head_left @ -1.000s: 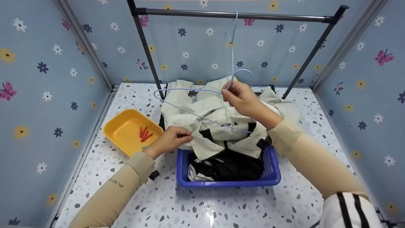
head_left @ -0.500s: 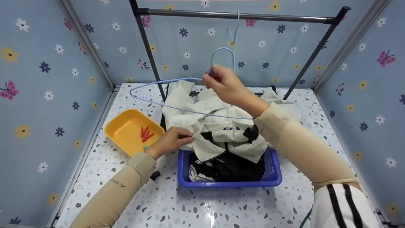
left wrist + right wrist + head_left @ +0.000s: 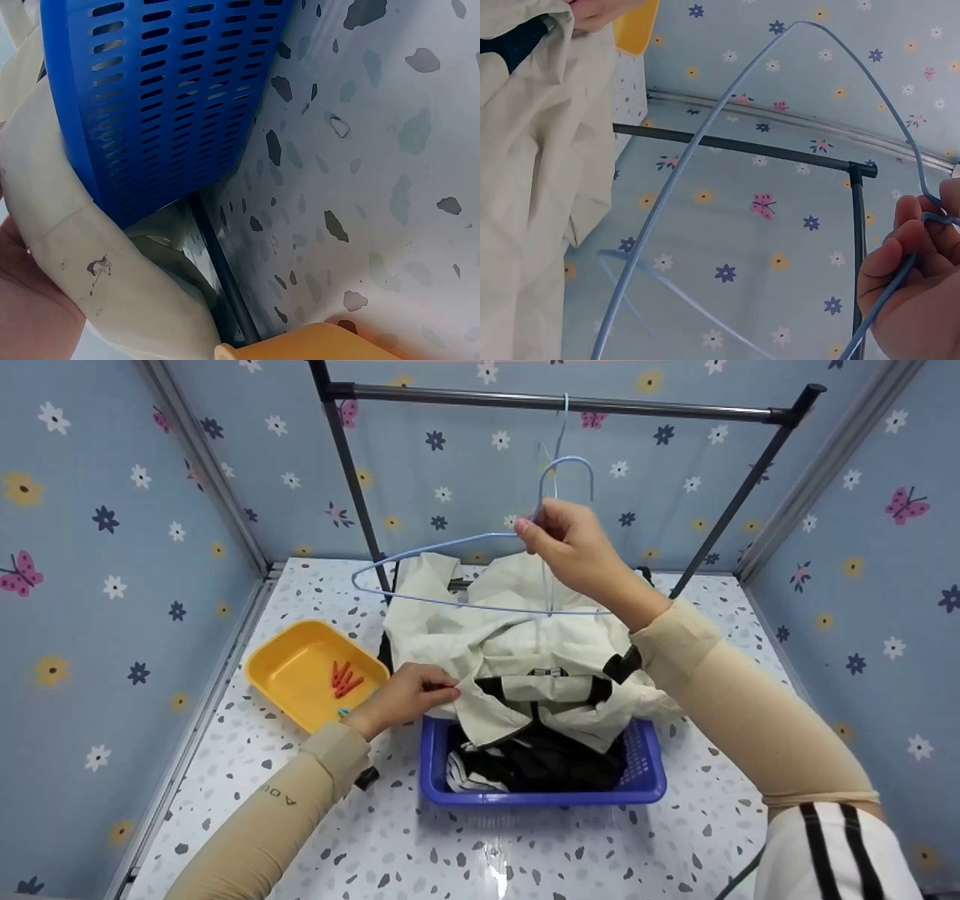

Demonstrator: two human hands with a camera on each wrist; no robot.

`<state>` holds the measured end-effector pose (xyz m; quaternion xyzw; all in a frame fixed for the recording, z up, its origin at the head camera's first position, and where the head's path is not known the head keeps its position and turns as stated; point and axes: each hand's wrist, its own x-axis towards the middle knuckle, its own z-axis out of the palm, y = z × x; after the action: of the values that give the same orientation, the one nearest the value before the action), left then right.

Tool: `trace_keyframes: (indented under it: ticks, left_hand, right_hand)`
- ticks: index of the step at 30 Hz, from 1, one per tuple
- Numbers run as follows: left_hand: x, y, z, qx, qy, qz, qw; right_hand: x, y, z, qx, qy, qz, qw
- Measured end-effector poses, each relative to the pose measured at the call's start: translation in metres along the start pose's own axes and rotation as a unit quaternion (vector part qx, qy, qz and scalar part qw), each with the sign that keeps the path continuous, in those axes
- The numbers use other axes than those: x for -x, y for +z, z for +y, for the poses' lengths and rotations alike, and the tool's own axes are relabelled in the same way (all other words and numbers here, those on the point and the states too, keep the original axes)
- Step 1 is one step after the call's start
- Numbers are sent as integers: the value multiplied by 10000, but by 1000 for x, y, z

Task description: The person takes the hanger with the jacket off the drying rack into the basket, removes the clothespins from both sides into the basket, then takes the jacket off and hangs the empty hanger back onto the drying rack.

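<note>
My right hand (image 3: 574, 547) pinches a blue wire hanger (image 3: 450, 542) just below its hook and holds it above a cream jacket (image 3: 450, 637). In the right wrist view, curled fingers (image 3: 911, 240) grip the hanger's neck. My left hand (image 3: 409, 694) pinches the jacket near its collar, on the left. The jacket drapes over a blue plastic basket (image 3: 540, 797), its collar toward me. Dark clothing (image 3: 555, 757) with some white stripes lies inside the basket. In the left wrist view, jacket fabric (image 3: 112, 277) hides most of the left hand.
A dark metal rack (image 3: 465, 394) stands behind, with another blue hanger (image 3: 562, 427) on its bar. Left of the basket, a yellow tray (image 3: 289, 671) holds several red clothespins (image 3: 345, 679). Patterned panels enclose the speckled table (image 3: 420, 855).
The right hand lifts the hanger up and left, then shifts it back to the right, with its hook now higher than a second ago. The left hand stays at the collar.
</note>
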<state>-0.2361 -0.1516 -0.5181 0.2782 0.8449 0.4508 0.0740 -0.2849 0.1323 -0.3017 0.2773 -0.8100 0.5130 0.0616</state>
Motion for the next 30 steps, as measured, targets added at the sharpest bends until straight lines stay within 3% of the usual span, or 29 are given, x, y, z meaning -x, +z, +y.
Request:
trace_keyframes:
  ticks: [5,12,21,30]
  left_hand:
    - [0,0,-1,-114,125,13,9999]
    - [-1,0,0,-284,191,52,9994]
    - [-1,-1,1,-229,127,45,9996]
    - [-1,0,0,-199,186,41,9996]
  right_hand:
    - [8,-19,9,87,-51,351,9993]
    - [17,-45,19,335,174,667,9971]
    - [24,-72,32,501,335,807,9949]
    - [33,-97,43,535,815,944,9907]
